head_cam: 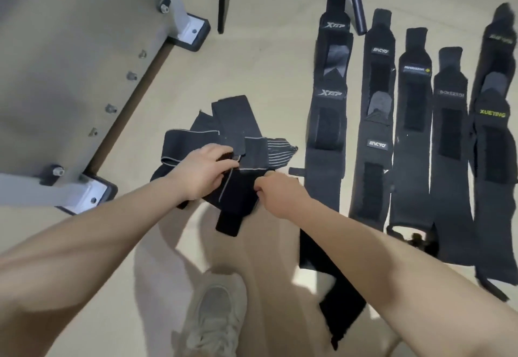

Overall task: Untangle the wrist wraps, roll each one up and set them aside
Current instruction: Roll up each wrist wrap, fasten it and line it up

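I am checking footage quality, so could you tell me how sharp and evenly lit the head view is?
Head view: soft, even light, no glare; faint shadows under the arms; wide-angle bending at the edges; the tangled wraps and both hands, left hand, right hand, slightly soft; the far-right wrap blurs most.

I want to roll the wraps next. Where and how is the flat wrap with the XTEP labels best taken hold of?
Grip the XTEP wrap at its narrow far end, near the dark pole, pinching it from above. It lies flat and straight, with bare floor on its left. Both the left hand and right hand are busy on the tangled pile.
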`<state>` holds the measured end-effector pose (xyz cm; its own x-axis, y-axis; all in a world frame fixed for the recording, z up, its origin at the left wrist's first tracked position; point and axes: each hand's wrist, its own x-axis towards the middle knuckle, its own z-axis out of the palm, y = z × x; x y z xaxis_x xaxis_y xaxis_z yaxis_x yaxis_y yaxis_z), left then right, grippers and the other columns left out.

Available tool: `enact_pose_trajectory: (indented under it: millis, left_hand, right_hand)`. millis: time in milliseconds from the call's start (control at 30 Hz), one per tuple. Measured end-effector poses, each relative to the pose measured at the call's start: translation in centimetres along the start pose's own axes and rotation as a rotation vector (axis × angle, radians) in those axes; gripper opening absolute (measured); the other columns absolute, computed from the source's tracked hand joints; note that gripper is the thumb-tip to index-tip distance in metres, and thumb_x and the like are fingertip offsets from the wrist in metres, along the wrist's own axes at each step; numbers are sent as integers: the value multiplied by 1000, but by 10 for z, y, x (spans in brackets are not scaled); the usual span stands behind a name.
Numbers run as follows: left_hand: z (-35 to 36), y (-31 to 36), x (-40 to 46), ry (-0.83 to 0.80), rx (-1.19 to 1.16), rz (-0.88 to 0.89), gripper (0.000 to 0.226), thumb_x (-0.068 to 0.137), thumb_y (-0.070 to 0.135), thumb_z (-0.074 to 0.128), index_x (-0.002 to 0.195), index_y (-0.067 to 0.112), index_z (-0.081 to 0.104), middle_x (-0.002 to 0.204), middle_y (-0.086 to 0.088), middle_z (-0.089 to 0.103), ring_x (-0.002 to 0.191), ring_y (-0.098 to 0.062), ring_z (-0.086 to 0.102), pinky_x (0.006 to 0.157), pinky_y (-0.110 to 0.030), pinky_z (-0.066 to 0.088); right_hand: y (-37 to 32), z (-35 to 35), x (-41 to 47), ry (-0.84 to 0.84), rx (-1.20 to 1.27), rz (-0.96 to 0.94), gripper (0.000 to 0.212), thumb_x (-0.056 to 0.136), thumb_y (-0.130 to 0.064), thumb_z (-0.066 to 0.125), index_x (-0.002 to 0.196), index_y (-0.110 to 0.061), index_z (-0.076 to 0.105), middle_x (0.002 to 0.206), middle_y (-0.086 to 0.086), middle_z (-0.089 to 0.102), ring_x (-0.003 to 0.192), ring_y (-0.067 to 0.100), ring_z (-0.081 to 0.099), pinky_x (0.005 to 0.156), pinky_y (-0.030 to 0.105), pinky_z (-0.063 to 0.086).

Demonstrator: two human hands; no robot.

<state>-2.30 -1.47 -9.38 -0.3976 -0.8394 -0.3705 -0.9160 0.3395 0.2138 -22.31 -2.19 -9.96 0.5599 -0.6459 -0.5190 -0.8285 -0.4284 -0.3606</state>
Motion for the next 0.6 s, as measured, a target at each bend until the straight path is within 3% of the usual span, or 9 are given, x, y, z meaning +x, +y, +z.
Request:
enact_pose_trajectory:
  millis: [67,133,267,333,467,533,600]
  left_hand:
    - [8,-9,-2,-176,36,-65,49,96,18,43,142,34,39,158,-2,13,142,-38,14,115,-42,18]
    - [18,-16,-2,-325,40,-116,49,100,26,34,145,42,24,159,4,-5,144,-37,3,115,-37,10]
    - [30,-17,-1,-383,-177,-182,54,102,15,29,148,37,15,158,4,-11,145,-31,-4,116,-36,9]
    - [34,-18,1,-348,-186,-194,54,102,14,27,150,32,8,158,4,-9,145,-29,-3,116,-33,1]
    - [38,-18,0,-306,-272,-253,54,102,18,28,151,28,8,158,11,-5,145,-29,-1,116,-32,3]
    - [41,-18,-1,-327,-355,-298,52,103,28,28,151,28,9,158,14,-6,145,-29,-6,116,-37,4]
    - [46,-18,0,-365,-337,-264,52,103,33,27,151,28,11,158,11,-7,145,-25,-11,116,-41,-2]
  right_hand:
    - [-17,12,11,-8,165,103,36,98,-23,42,132,-14,47,127,11,51,115,31,50,91,42,45]
    - [-29,25,21,13,283,234,43,95,-29,50,134,-11,41,130,12,48,118,32,47,94,42,44]
    - [-38,41,32,70,232,360,51,88,-32,63,128,-10,41,126,11,44,116,30,45,92,38,43]
    - [-34,43,32,61,185,360,48,90,-29,61,130,-11,43,124,11,47,115,29,45,91,37,43]
    - [-17,43,30,52,304,263,30,91,-18,58,120,-10,57,111,13,53,106,31,51,85,36,45]
    - [-12,32,23,76,559,234,15,87,-14,61,102,-10,62,96,8,54,94,26,55,78,29,42]
    - [-7,15,11,51,1105,259,9,87,-6,58,96,-9,58,86,6,57,79,17,58,73,24,44]
